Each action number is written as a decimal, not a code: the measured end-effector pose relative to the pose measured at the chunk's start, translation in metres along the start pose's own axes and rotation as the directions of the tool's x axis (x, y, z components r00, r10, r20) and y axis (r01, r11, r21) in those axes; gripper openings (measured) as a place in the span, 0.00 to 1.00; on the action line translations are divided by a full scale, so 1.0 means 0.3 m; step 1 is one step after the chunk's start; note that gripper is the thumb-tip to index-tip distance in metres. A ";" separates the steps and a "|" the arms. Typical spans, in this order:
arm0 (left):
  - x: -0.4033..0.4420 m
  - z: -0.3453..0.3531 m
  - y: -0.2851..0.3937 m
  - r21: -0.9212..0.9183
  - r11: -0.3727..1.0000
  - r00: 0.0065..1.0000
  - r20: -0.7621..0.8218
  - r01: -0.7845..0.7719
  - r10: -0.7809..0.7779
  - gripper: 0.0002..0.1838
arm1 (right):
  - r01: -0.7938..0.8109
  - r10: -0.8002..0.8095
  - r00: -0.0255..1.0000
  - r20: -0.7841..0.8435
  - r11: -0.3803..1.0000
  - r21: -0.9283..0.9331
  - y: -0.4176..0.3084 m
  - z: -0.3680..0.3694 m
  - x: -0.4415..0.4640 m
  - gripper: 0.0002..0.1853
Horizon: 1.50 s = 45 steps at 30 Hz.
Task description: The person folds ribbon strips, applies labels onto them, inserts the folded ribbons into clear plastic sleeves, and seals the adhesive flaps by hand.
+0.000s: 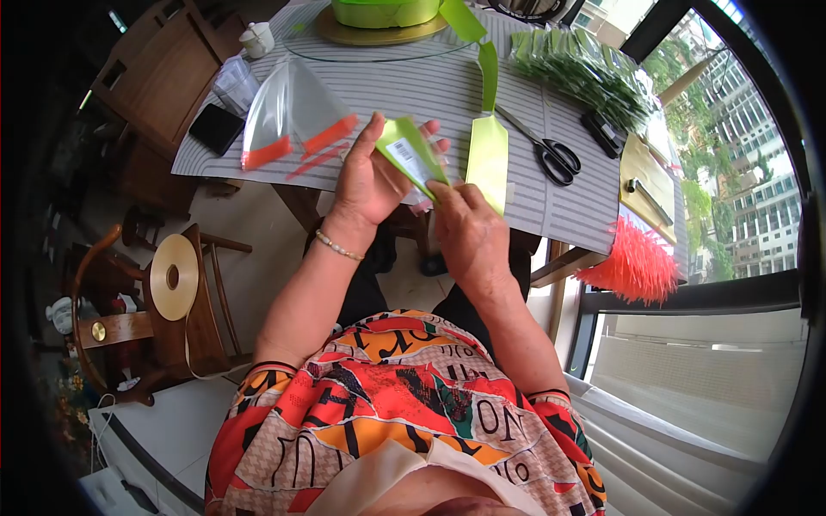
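A light-green piece with a white barcode label point(411, 156), partly in clear plastic, is held in front of me above the table's near edge. My left hand point(368, 179) cradles it, palm up, with the thumb on one side and the fingers behind. At its lower end, my right hand point(471, 230) pinches a corner between thumb and fingers. Beside my right hand lies a yellow-green strip point(488, 159) on the table. This joins a green band point(488, 76) leading back to a green roll point(385, 12). Clear plastic bags with red edges point(297, 116) lie left of my left hand.
Black-handled scissors point(557, 161) lie right of the strip. Farther right are a pile of green packets point(589, 73), a black object point(602, 135), a pen point(650, 199) and red fringe point(632, 265). A phone point(217, 129) lies left; a tan roll point(174, 265) rests on a chair.
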<state>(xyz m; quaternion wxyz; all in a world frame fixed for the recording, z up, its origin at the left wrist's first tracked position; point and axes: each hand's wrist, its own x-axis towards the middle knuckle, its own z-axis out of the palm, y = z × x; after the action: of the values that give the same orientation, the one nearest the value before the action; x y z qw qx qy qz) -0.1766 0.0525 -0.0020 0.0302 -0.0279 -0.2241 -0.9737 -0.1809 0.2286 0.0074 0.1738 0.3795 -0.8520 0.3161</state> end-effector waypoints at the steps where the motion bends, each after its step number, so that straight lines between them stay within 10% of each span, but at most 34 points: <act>1: 0.015 0.005 -0.014 0.014 1.000 0.999 -0.039 -0.017 0.018 0.26 | -0.007 0.007 1.000 0.014 1.000 -0.001 -0.005 0.012 -0.006 0.16; 17: 0.005 -0.012 -0.070 0.045 0.998 0.959 -0.283 0.044 -0.030 0.21 | -0.033 0.037 0.997 0.073 0.997 -0.065 -0.023 -0.015 -0.014 0.27; 37: -0.160 -0.025 -0.178 -0.119 0.924 0.921 -0.104 0.363 -0.376 0.26 | 0.125 -0.113 0.988 0.109 0.985 -0.116 0.087 0.031 -0.110 0.25; 45: -0.169 -0.046 -0.123 -0.191 0.968 0.940 -0.271 0.160 -0.209 0.28 | 0.149 -0.140 0.971 0.195 0.988 -0.032 0.018 -0.028 -0.146 0.31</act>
<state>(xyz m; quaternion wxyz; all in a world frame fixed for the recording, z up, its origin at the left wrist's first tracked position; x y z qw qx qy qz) -0.1291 0.0818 -0.0338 -0.0314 0.1333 -0.1367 -0.9811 -0.1559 0.2604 -0.0120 0.1220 0.4653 -0.8418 0.2448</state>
